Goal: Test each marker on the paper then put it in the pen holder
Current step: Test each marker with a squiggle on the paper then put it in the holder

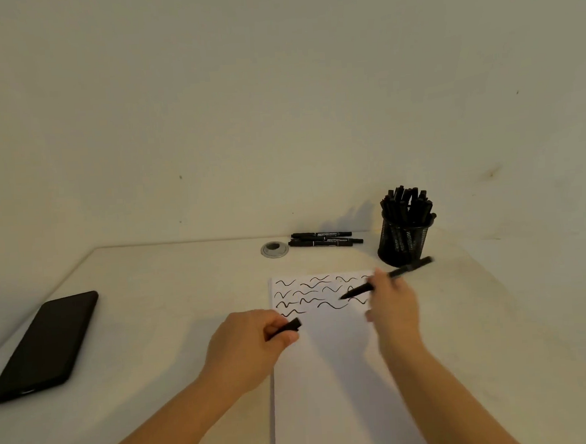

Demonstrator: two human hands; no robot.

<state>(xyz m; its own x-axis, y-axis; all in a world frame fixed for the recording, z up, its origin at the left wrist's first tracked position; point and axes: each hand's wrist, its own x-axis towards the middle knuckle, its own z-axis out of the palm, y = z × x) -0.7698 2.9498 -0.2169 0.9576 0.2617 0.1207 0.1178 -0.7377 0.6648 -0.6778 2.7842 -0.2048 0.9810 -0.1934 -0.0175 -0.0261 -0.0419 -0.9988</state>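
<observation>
A black phone (45, 345) is lying flat near the left edge of the table (159, 298), well apart from everything else. Further right, a black marker cap (286, 327) is being gripped by the left hand (249, 344), which is closed around it and is resting at the left border of the white paper (328, 374). The paper is lying toward the near edge of the table, and its far part is being filled with rows of black wavy strokes (309, 294). Near the far edge of the table, a round silver grommet (274, 249) is sitting, and just beside it on the right two capped black markers (323, 239) are lying side by side, parallel to that edge. An uncapped black marker (359, 290) is being held by the right hand (394, 305), which is closed on its barrel; the tip is being pointed down and left at the strokes on the paper, though contact cannot be told because of blur. Beyond that hand, toward the far right corner, a black mesh pen holder (404, 246) is standing upright, crowded with black markers.
</observation>
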